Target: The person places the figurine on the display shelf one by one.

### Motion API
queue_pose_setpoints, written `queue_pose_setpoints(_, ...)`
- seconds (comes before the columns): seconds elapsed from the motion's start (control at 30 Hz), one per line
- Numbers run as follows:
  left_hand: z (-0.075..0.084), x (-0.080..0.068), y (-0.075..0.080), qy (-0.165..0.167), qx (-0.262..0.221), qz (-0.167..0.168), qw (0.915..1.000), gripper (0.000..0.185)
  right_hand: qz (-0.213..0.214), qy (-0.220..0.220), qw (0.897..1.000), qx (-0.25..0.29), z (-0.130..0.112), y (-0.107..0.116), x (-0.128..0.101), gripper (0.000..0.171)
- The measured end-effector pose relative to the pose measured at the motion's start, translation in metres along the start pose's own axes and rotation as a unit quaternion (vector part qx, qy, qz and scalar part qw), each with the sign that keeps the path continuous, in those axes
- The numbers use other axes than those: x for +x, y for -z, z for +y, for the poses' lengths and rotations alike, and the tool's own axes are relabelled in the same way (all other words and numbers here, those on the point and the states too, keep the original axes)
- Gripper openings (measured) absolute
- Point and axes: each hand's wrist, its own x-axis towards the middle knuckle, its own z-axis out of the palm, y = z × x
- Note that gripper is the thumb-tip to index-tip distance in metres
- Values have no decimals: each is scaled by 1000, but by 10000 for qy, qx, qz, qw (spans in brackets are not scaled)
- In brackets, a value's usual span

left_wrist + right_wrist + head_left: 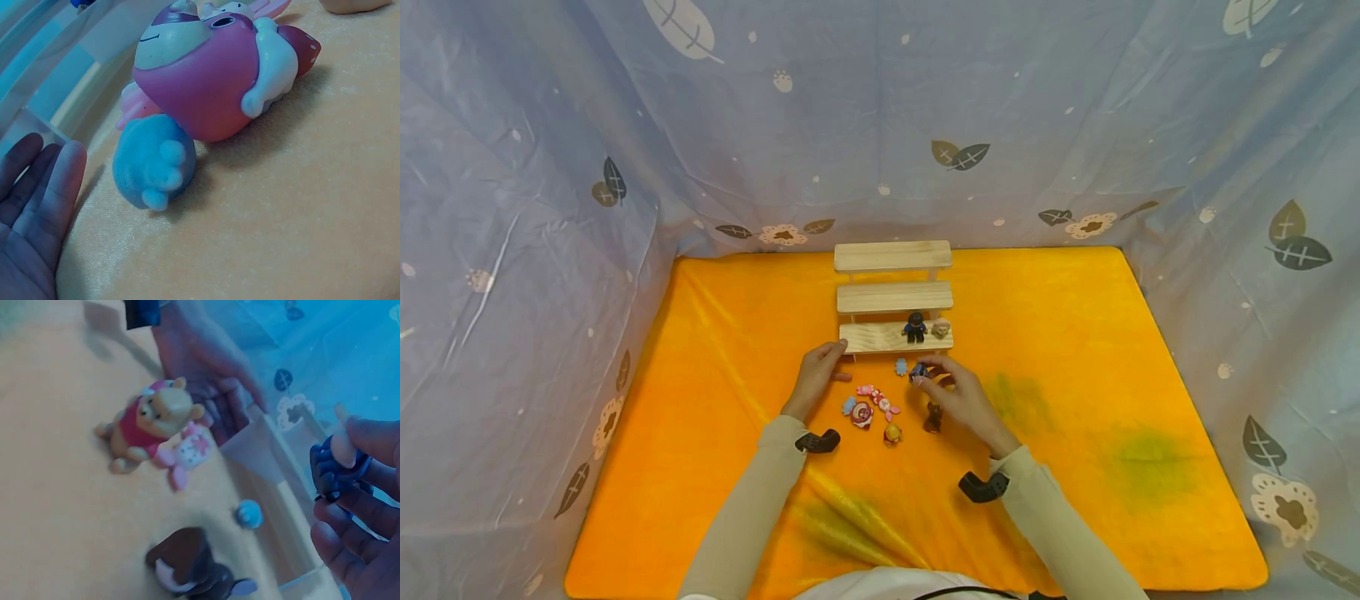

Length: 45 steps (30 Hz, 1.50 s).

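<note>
My right hand (964, 398) pinches a small dark blue figurine (331, 472) between thumb and fingers, in front of the lowest step of a wooden tiered stand (872, 336). At that step's left end is my left hand (814, 377), its fingertips right at the edge and nothing in its grasp. A black-haired toy figure (914, 328) stands on the step, next to a small beige figurine (941, 328). Between the hands lie a pink bear figurine (206, 81), a light blue toy (153, 162), a yellow bear in a red shirt (140, 428) and a pink-and-white figurine (190, 450).
Below the right hand lies a brown figurine (932, 418). Another small light blue toy (901, 367) lies just before the stand. An orange cloth (1060, 333) covers the table, with folds near the front. Patterned curtains (880, 125) hang behind and at both sides.
</note>
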Motion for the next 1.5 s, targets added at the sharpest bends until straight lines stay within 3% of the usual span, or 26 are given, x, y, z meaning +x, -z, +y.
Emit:
queue_pose_setpoints(0.4,-2,0,-1,-86,-56,91,9999,59,-29,38,9995,313,-19,3,8,42)
queue_pose_setpoints(1.0,-2,-1,0,-101,28,87,9999,59,433,462,9973,378,-47,17,34,39)
queue_pose_setpoints(1.5,0,-2,0,-159,-4,102,9998,57,489,1018,9936,48,-66,33,51,36)
